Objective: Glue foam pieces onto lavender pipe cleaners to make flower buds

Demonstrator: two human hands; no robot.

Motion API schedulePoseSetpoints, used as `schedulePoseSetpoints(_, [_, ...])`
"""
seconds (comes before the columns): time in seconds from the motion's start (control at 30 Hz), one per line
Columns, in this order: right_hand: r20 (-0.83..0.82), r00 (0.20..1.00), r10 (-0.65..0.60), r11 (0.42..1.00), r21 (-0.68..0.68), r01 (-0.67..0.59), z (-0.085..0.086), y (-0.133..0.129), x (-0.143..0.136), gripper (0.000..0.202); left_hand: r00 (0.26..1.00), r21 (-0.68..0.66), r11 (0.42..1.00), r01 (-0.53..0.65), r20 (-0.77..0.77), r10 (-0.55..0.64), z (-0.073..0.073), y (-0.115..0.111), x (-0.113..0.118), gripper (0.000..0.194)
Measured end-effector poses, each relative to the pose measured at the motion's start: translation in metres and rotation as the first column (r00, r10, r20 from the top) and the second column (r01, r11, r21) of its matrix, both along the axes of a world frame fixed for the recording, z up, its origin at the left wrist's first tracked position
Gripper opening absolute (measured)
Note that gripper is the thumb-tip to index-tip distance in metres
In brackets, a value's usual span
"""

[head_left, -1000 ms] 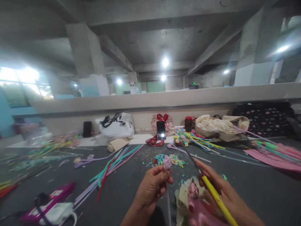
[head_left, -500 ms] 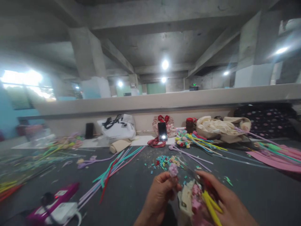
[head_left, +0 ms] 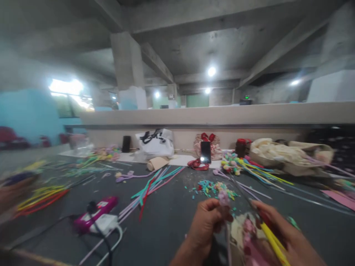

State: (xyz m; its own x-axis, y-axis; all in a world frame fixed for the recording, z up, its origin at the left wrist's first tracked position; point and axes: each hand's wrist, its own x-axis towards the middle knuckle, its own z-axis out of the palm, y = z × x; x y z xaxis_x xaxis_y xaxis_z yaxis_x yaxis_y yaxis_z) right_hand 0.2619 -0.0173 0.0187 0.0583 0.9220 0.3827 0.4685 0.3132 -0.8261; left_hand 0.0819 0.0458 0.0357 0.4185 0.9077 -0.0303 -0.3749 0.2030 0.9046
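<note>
My left hand pinches a thin stem topped by a small fuzzy lilac flower, held upright over the dark table. My right hand grips a tool with yellow handles; its thin metal tip points up and left, close to the flower. Below both hands lies a pink and cream bundle of soft material, partly hidden by them.
Long pipe cleaners in teal, red and lilac lie to the left, with coloured scraps ahead. A magenta device with a white plug sits near left. A phone, white bag, red-lidded jar and cream cloth bag line the back wall.
The view has swung left, so everything shifted right in frame. My hands have come closer together, and the yellow-handled tool now sits nearer the flower.
</note>
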Motion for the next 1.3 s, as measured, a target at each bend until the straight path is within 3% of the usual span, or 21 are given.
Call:
schedulePoseSetpoints(0.2, [0.068,0.998,0.008,0.996,-0.094,-0.002,0.021,-0.011,-0.001,0.054,0.998,0.062,0.997,0.048,-0.052,-0.045,-0.003,0.004,-0.002,0.019])
schedulePoseSetpoints(0.43, [0.296,0.955,0.019,0.999,-0.039,-0.008,0.028,-0.023,-0.012,0.051,0.997,0.098,0.995,0.023,-0.077,-0.015,-0.001,-0.001,0.000,0.023])
schedulePoseSetpoints(0.7, [0.377,0.926,0.011,0.998,0.046,-0.031,0.021,-0.019,-0.011,0.051,0.990,0.106,0.993,0.052,-0.133,-0.038,-0.002,0.003,-0.001,0.027])
schedulePoseSetpoints(0.97, [0.422,0.906,-0.015,0.998,0.065,-0.014,0.015,-0.020,-0.007,0.054,0.980,0.190,0.982,0.019,-0.197,0.020,0.001,-0.004,0.000,0.031])
schedulePoseSetpoints(1.3, [0.424,0.904,-0.048,0.990,0.140,-0.013,0.016,-0.020,-0.007,0.052,0.972,0.214,0.972,0.093,-0.230,-0.043,0.001,-0.003,-0.001,0.026])
